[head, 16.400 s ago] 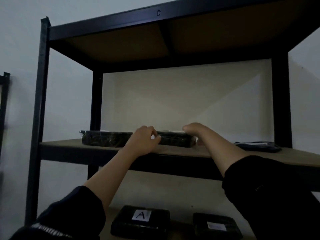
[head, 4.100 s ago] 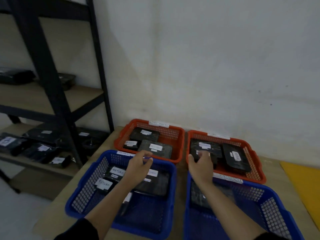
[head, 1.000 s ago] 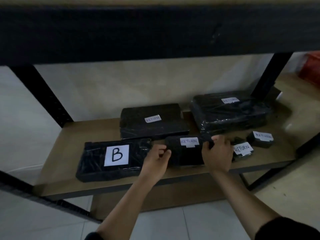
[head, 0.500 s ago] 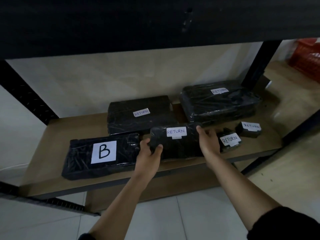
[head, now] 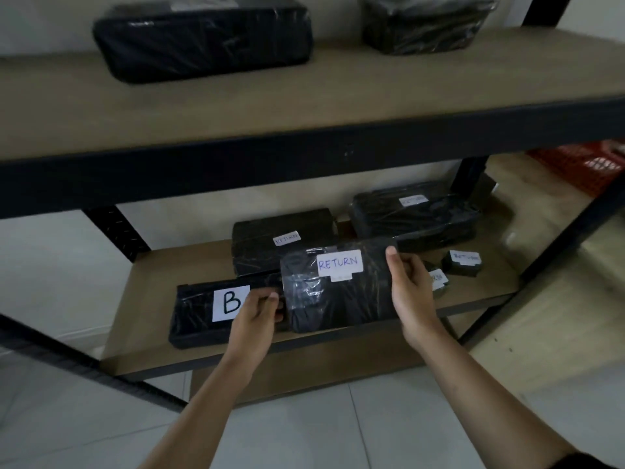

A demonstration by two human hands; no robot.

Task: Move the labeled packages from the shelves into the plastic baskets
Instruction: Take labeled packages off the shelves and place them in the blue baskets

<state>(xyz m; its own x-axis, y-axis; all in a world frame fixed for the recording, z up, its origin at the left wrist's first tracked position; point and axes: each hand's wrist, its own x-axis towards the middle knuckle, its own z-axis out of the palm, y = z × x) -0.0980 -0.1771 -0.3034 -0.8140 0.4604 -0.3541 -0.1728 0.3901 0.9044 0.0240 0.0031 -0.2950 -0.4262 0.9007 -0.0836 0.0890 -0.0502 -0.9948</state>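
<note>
A black wrapped package labelled RETURN (head: 338, 286) is lifted off the lower shelf (head: 148, 275), tilted toward me. My left hand (head: 258, 313) grips its left end and my right hand (head: 411, 289) grips its right end, thumb on top. On the shelf below lie a package marked B (head: 203, 313), two bigger RETURN packages (head: 280, 242) (head: 412, 214), and two small RETURN packages (head: 463, 262) (head: 438, 279), one partly hidden by my right hand.
The upper shelf board (head: 304, 106) juts out above the lower one and carries two black wrapped packages (head: 203, 35) (head: 426, 22). An orange basket (head: 585, 164) shows at the far right behind a black upright. Pale tiled floor lies below.
Both hands have raised the RETURN package off the lower shelf and drawn it toward me. The view has risen, so the upper shelf's top now shows.
</note>
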